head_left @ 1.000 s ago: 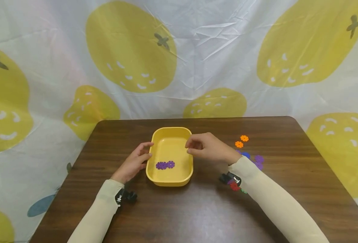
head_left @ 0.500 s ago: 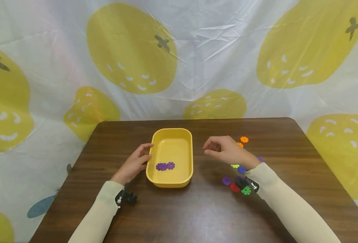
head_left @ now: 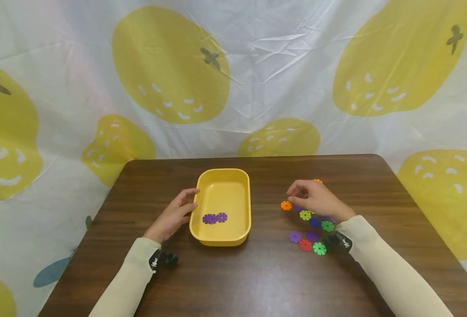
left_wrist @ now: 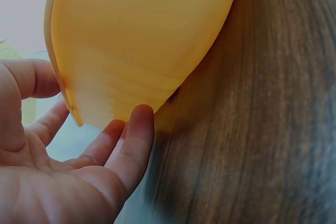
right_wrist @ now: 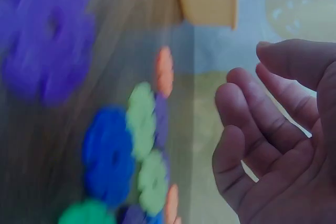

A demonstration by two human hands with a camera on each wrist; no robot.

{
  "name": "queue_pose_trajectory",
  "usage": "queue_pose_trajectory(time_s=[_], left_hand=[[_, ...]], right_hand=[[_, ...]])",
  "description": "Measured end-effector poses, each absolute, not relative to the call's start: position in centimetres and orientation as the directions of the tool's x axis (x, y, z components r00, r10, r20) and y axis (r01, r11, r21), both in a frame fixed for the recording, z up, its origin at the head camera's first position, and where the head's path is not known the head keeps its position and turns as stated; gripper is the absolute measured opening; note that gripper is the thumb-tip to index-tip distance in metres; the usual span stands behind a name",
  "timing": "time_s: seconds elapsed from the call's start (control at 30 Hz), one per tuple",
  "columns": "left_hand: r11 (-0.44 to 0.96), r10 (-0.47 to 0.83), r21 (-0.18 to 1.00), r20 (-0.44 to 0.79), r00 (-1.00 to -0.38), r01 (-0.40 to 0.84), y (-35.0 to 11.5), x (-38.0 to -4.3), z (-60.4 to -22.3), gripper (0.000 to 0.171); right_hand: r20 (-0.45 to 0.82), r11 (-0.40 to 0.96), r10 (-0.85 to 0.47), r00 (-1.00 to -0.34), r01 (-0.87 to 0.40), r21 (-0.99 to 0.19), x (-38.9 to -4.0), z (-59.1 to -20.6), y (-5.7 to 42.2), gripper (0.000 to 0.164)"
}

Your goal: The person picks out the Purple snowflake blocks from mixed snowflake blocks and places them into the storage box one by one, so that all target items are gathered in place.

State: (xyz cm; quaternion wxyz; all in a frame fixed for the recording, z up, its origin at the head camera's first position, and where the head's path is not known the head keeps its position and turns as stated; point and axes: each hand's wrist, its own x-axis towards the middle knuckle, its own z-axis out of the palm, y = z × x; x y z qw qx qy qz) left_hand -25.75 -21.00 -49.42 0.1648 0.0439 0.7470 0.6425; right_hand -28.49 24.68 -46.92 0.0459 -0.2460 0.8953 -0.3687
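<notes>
A yellow plastic tub [head_left: 219, 237] stands on the table, with several purple snowflake discs [head_left: 210, 219] lying together on its floor. My left hand [head_left: 174, 215] rests against the tub's left side. In the left wrist view its fingertips touch the tub's outer wall [left_wrist: 142, 30] and rim. To the right of the tub, my right hand [head_left: 316, 199] is above a scatter of snowflake discs, fingers loosely bent. Nothing is between its thumb and fingers in the right wrist view. Just left of its fingertips lies an orange disc [head_left: 286, 205]; a lime disc [head_left: 305, 215] is below them.
Nearer the front lie a purple disc [head_left: 295, 237], a red disc [head_left: 306, 245] and a green disc [head_left: 319, 248]. A blue disc [head_left: 314, 222] lies beside another green disc [head_left: 327, 226]. The right hand partly covers discs behind it. A lemon-print curtain [head_left: 253, 88] hangs behind the wooden table [head_left: 233, 281].
My right hand has moved right, from the tub's right rim to over the loose discs. The left hand and the tub stay in place.
</notes>
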Motion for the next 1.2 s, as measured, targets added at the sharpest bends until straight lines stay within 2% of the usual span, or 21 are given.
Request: queue_pose_trajectory(time_s=[0.43, 0.8, 1.2], left_hand=[[0.189, 0.276, 0.97, -0.2, -0.94, -0.151, -21.6, -25.8, -49.6, 0.05], [0.18, 0.282, 0.973, -0.19, -0.94, -0.142, -21.7, -26.0, -49.7, 0.048], [0.165, 0.278, 0.975, -0.19, -0.942, -0.148, -21.6, -26.0, -49.7, 0.048]], right_hand=[[-0.021, 0.685, -0.526, -0.851, -0.409, -0.603, -29.9, -48.2, 26.6, 0.023], [-0.08, 0.73, -0.515, -0.853, -0.388, -0.563, -30.4, -48.7, 26.2, 0.016], [-0.026, 0.692, -0.534, -0.845, -0.419, -0.587, -30.6, -48.7, 26.4, 0.014]])
